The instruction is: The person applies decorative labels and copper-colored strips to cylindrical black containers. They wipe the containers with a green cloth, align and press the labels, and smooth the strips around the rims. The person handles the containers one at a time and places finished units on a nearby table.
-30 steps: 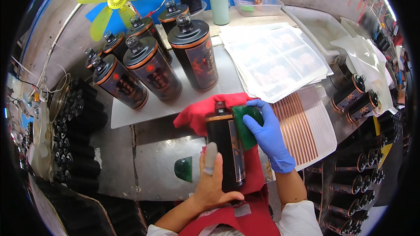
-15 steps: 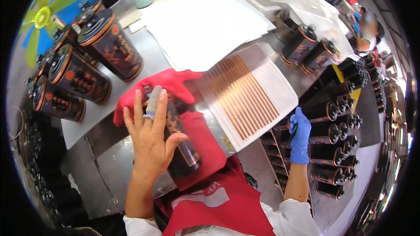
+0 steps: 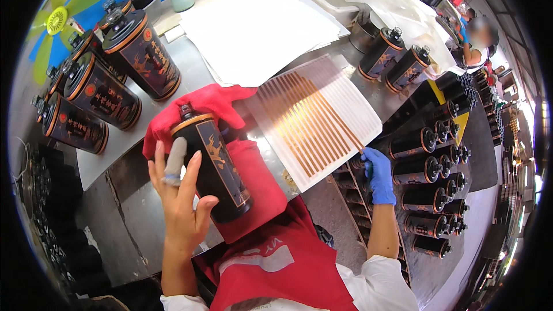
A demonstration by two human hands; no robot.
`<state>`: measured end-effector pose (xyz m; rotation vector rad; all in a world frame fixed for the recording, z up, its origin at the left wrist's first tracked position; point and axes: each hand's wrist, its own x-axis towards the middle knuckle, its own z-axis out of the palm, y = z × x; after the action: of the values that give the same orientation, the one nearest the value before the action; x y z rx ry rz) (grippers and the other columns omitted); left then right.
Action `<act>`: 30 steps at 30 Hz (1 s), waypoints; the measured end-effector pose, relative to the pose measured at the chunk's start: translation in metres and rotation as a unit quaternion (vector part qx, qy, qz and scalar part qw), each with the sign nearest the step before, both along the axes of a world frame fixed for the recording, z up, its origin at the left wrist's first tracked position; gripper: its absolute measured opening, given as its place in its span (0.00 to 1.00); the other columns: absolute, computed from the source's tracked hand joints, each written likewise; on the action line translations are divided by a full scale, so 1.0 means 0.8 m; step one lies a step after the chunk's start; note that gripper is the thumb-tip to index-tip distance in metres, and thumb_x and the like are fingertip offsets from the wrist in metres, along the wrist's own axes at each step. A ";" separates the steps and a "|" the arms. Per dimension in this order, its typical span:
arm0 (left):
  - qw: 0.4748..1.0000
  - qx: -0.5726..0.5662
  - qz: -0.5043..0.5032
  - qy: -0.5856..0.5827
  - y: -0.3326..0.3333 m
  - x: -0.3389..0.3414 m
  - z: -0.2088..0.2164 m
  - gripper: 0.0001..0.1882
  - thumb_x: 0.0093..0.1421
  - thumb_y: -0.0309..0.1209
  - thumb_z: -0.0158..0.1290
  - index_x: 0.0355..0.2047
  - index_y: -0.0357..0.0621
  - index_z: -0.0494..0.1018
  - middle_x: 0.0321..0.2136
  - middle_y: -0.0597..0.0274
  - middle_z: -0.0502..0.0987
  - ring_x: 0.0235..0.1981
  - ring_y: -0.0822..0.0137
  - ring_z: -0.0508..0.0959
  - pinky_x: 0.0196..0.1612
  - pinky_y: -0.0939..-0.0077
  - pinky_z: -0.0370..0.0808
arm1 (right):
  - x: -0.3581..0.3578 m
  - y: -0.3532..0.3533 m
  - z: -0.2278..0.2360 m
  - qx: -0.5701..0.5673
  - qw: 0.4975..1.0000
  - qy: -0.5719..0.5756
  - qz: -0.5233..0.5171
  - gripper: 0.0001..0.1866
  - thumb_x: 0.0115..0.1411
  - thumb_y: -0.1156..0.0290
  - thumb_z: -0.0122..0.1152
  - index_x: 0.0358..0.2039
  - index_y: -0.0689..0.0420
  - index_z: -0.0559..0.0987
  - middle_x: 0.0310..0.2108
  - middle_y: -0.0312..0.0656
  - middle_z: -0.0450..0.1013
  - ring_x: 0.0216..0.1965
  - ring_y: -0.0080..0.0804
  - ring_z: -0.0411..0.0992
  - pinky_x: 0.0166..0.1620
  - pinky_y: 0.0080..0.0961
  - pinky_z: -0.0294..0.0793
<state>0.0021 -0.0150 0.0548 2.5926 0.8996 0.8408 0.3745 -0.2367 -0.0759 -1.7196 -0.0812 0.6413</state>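
A black bottle (image 3: 216, 167) with a copper band and a decorated panel lies on red cloth (image 3: 262, 175), its neck pointing to the far left. My left hand (image 3: 181, 210) is at its left side, bare but for a pale finger cot. Its fingers are spread, and whether they touch the bottle I cannot tell. At the near right corner of a white ribbed tray (image 3: 360, 89), my blue-gloved right hand (image 3: 378, 178) is closed on the end of a copper-coloured strip (image 3: 348, 131). Several similar strips (image 3: 305, 138) lie side by side in the tray.
Several black bottles (image 3: 144, 55) stand on the left of the metal table (image 3: 138, 178), near a green fan (image 3: 56, 20). White sheets (image 3: 259, 34) lie at the back. Two bottles (image 3: 381, 53) stand behind the tray; more fill a rack (image 3: 417, 173) at right. A person (image 3: 475, 46) is farther off.
My left hand has drawn back from over the bottle to its left side, uncovering the neck and panel. My right hand has moved left to the tray's corner and closed on a strip's end.
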 end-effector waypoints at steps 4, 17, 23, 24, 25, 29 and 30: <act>0.992 -0.020 -0.023 -0.118 -0.028 -0.002 0.010 0.26 0.63 0.47 0.43 0.46 0.33 0.72 0.53 0.41 0.66 0.59 0.39 0.59 0.60 0.47 0.50 | -0.017 -0.010 0.049 -0.024 0.991 -0.135 0.000 0.07 0.55 0.71 0.60 0.31 0.62 0.79 0.21 0.31 0.71 0.20 0.14 0.63 0.25 0.12 0.60; 0.745 -0.525 -0.393 -0.124 -0.065 0.049 0.034 0.13 0.59 0.37 0.53 0.28 0.38 0.71 0.25 0.60 0.70 0.31 0.65 0.71 0.36 0.76 0.67 | -0.178 0.076 0.289 0.081 0.792 -0.312 0.518 0.05 0.38 0.81 0.64 0.19 0.60 0.77 0.19 0.40 0.72 0.17 0.26 0.69 0.22 0.18 0.65; 0.844 -0.470 -0.159 -0.205 -0.076 -0.044 0.016 0.04 0.55 0.26 0.56 0.27 0.38 0.74 0.22 0.63 0.72 0.26 0.72 0.72 0.31 0.80 0.68 | -0.125 0.077 0.211 0.043 0.914 -0.064 0.397 0.02 0.47 0.80 0.58 0.22 0.62 0.73 0.18 0.36 0.70 0.15 0.14 0.63 0.18 0.09 0.57; 0.854 -0.470 -0.112 -0.192 -0.079 -0.054 0.009 0.04 0.54 0.25 0.57 0.27 0.37 0.74 0.23 0.62 0.74 0.26 0.73 0.72 0.31 0.81 0.68 | -0.119 0.077 0.197 0.029 0.923 -0.054 0.380 0.02 0.48 0.79 0.58 0.22 0.62 0.74 0.18 0.36 0.70 0.15 0.14 0.63 0.18 0.09 0.57; 0.866 -0.462 -0.074 -0.178 -0.080 -0.060 0.003 0.03 0.53 0.25 0.57 0.27 0.38 0.75 0.23 0.62 0.75 0.25 0.73 0.71 0.30 0.81 0.67 | -0.114 0.078 0.182 0.015 0.930 -0.047 0.363 0.02 0.48 0.78 0.58 0.23 0.62 0.74 0.18 0.36 0.70 0.15 0.14 0.63 0.18 0.09 0.57; 0.880 -0.416 0.081 -0.213 -0.090 -0.054 -0.014 0.02 0.51 0.23 0.59 0.25 0.39 0.76 0.21 0.65 0.75 0.21 0.76 0.69 0.27 0.82 0.64 | -0.099 0.088 0.139 -0.027 0.934 -0.023 0.356 0.04 0.52 0.75 0.59 0.25 0.61 0.74 0.18 0.35 0.69 0.16 0.14 0.63 0.19 0.10 0.57; 0.898 -0.379 0.087 -0.205 -0.089 -0.050 -0.017 0.02 0.50 0.22 0.59 0.25 0.39 0.76 0.21 0.65 0.74 0.21 0.76 0.68 0.27 0.82 0.64 | -0.094 0.089 0.129 -0.035 0.933 -0.015 0.358 0.04 0.52 0.75 0.59 0.25 0.61 0.74 0.18 0.35 0.69 0.16 0.13 0.63 0.19 0.10 0.58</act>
<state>-0.0380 -0.0859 0.0415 1.6109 1.0619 0.8177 0.2993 -0.1651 0.0277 -1.7542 -0.7400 1.1578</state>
